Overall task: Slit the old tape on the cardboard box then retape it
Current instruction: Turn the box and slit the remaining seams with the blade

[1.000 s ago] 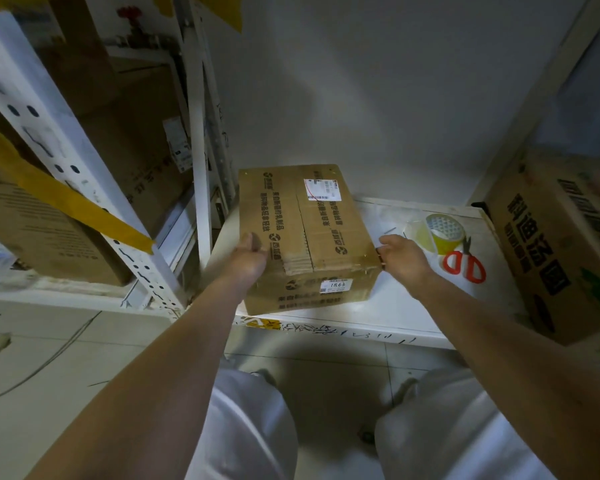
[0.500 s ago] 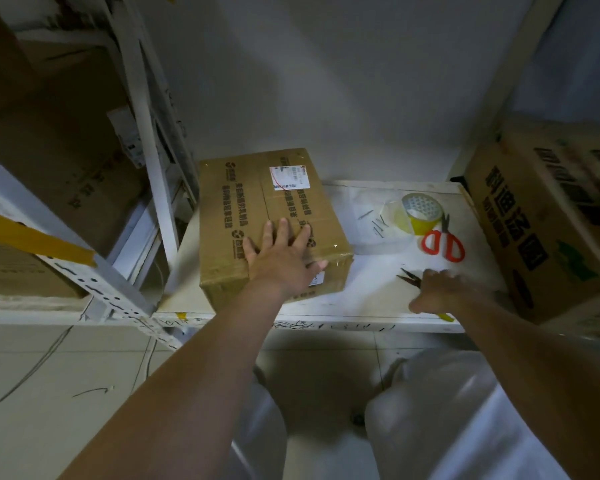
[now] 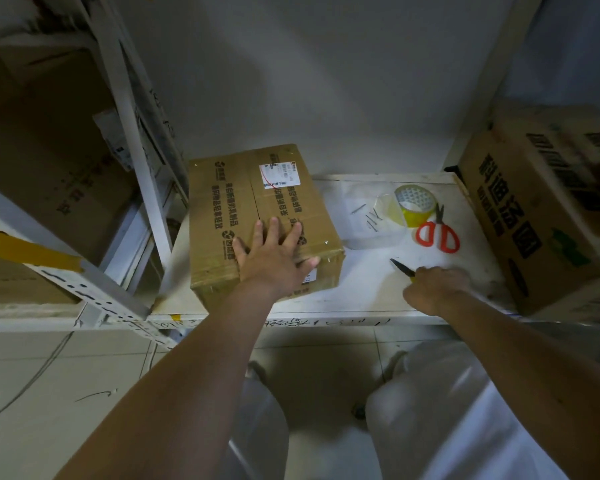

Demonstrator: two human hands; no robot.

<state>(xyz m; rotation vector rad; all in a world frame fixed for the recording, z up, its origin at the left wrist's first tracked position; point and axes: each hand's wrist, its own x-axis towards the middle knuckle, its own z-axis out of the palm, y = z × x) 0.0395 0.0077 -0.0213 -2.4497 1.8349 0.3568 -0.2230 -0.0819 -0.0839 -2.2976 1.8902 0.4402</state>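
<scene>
The cardboard box [image 3: 262, 220] lies flat under the left hand [image 3: 274, 258], whose straight, spread fingers press on its top near the closest edge. To its right, down on the shelf [image 3: 361, 292], the right hand [image 3: 437, 285] is curled round a small dark-bladed cutter [image 3: 401, 266], tip pointing toward the box. The centre seam tape looks unbroken, so slitting seems not yet begun. The tape roll [image 3: 413, 204] and red scissors [image 3: 437, 232] wait beyond the right hand, so retaping remains.

Bare forearms, no sleeves visible; white trousers [image 3: 430, 410] over both knees.
</scene>
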